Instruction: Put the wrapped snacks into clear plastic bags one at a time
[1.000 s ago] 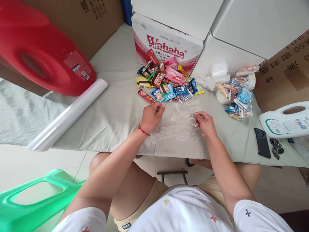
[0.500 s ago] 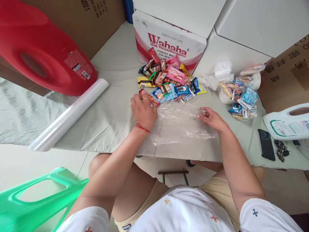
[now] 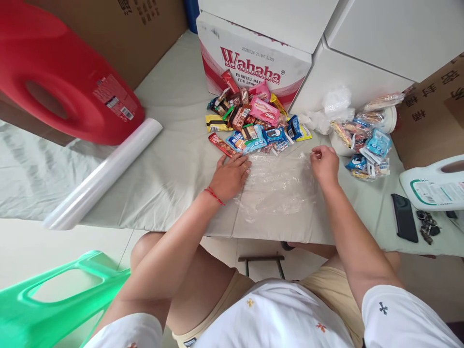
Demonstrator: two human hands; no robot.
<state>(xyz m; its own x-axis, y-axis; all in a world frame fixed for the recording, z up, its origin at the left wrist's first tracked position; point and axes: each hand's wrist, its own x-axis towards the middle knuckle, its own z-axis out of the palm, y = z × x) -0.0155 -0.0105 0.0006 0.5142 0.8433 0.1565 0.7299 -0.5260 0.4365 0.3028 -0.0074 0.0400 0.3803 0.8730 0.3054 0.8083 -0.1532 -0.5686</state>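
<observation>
A sheet of clear plastic wrap (image 3: 277, 188) lies crinkled on the cloth-covered table before me. My left hand (image 3: 231, 175) rests flat at its left edge, palm down, fingers extended and holding nothing. At the upper right corner of the film my right hand (image 3: 325, 165) is closed, thumb and fingers pinched on the edge of the wrap. Just beyond the film is a heap of wrapped snacks, with a pink wafer packet (image 3: 264, 111) on top. A red snack bar (image 3: 221, 144) lies nearest my left fingertips.
A roll of plastic film (image 3: 105, 174) and a red jug (image 3: 72, 82) are at left. The Wahaha carton (image 3: 253, 53) stands behind the snacks. Right are film-wrapped snack bundles (image 3: 366, 145), a white bottle (image 3: 435, 186), a phone (image 3: 404, 217) and keys (image 3: 428, 226). A green stool (image 3: 65, 295) is lower left.
My left hand has slid right and toward me, flattening onto the film. My right hand has moved right and slightly away, its fingers closing at the film's edge.
</observation>
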